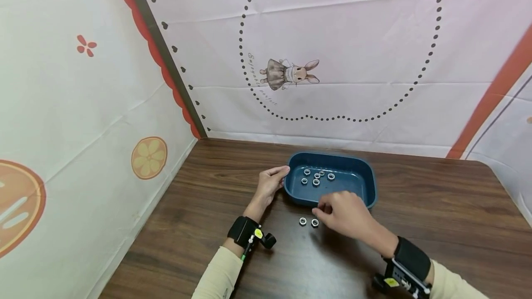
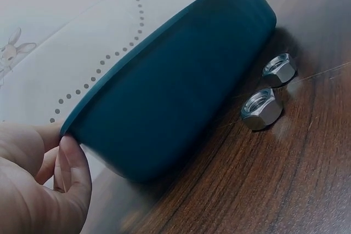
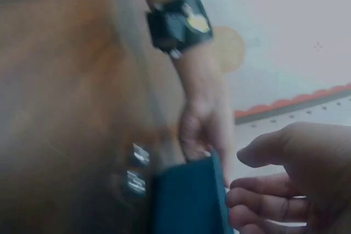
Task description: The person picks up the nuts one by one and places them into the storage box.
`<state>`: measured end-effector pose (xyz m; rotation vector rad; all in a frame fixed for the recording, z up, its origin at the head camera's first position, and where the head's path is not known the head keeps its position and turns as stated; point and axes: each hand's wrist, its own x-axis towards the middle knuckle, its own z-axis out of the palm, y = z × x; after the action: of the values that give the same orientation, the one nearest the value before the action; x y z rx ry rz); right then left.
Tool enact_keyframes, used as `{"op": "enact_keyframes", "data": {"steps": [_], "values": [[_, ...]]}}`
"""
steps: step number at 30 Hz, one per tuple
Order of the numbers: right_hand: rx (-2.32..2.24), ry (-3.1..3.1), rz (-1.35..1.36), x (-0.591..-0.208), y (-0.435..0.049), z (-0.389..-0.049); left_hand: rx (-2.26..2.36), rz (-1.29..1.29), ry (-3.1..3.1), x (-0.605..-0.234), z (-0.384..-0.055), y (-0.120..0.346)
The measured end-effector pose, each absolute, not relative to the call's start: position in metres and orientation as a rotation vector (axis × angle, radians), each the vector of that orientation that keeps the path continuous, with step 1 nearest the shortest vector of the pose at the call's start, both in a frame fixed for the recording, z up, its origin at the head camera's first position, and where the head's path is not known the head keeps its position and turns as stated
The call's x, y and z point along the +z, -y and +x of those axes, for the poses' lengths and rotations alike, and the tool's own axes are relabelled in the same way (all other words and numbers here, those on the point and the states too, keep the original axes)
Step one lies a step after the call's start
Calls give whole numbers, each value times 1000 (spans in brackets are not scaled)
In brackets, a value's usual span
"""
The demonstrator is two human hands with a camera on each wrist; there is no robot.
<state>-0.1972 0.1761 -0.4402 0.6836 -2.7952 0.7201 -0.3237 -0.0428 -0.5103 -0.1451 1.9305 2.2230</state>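
Note:
My left hand (image 1: 268, 186) pinches the left end of a dark blue rectangular tray (image 2: 159, 97), thumb and fingers at its rim. Several metal hex nuts (image 1: 316, 182) lie inside the tray, grouped toward its left half. Two more hex nuts, one on the left (image 1: 303, 221) and one on the right (image 1: 315, 223), sit on the table just in front of the tray. Over the tray's front rim is my right hand (image 1: 347, 213), fingers loosely bent. In the right wrist view its thumb (image 3: 258, 154) stands apart from the fingers, with nothing between them.
The tray stands on a dark wood-grain table (image 1: 436, 206). Behind it rises a pale cloth (image 1: 353, 59) printed with a rabbit and dots; another printed cloth (image 1: 99, 105) borders the left side. Both wrists wear black straps with small cameras.

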Motion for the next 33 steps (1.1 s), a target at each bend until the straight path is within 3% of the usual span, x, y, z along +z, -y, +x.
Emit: {"op": "enact_keyframes", "data": {"steps": [13,33], "values": [[607,2945,364,-487,-155,-186,2233,-174,-1933,-511,-325,43],[573,2927,354,-497,-152,-184,2235,-167,-1948,-509,-322,41]]}}
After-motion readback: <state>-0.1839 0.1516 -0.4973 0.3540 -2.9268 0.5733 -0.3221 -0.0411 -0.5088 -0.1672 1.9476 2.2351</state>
